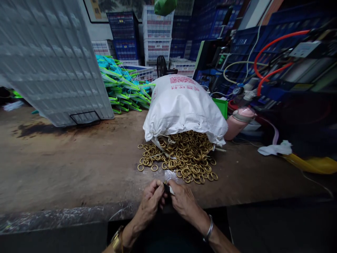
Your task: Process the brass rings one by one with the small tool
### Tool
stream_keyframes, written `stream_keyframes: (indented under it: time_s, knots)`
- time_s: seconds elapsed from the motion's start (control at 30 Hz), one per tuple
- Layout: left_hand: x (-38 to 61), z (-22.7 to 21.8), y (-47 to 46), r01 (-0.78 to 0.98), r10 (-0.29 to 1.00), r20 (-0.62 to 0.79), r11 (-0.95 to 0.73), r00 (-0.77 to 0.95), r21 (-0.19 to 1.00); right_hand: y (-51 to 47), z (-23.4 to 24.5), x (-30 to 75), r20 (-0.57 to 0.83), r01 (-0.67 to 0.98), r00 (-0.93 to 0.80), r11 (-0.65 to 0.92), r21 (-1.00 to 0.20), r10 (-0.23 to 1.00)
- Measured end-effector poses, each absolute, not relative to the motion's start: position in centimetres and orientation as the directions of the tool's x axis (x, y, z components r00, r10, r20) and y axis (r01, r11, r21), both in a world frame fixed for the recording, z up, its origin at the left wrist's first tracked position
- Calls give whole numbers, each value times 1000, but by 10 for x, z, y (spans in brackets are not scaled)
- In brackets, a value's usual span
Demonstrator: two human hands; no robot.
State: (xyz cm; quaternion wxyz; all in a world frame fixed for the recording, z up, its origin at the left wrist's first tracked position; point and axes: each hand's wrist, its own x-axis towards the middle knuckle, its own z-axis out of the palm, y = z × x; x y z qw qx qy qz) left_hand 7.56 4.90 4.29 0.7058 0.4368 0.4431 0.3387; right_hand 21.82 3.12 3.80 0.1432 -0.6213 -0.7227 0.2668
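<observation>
My two hands meet just above the front edge of the table, close before a heap of gold-coloured rings [188, 158]. With thumb and fingers closed, my right hand [185, 200] grips a small black piece [166, 188] that has a white part against the thumb. My left hand [151, 198] is pinched shut at the other side of the black piece; what sits between its fingertips is too small to make out. The rings spill from the mouth of a white woven sack [181, 109] with red print, lying on its side.
A grey ribbed plastic panel [58, 63] leans at the left, beside a pile of green and blue hangers [123, 88]. Right of the sack are a pink bottle [238, 123] and a machine with red hoses [263, 56]. Crates [158, 33] are stacked behind the wooden table [65, 165].
</observation>
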Motion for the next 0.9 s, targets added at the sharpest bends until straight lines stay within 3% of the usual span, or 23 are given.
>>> stream_keyframes:
  time_s: [0.23,0.5,0.7,0.9]
  knots:
    - [67,45,37,-182,817,-367,484,445,856,39,43,216,-151,927,-49,-11,-375,987]
    - [66,48,40,-444,820,-391,560,417,700,65,55,219,63,955,159,-137,-263,985]
    - [64,44,45,-518,784,-442,621,436,588,83,53,221,20,982,130,-126,-138,991]
    - [61,40,49,-564,671,-547,732,501,381,83,50,221,30,978,151,-145,-148,988]
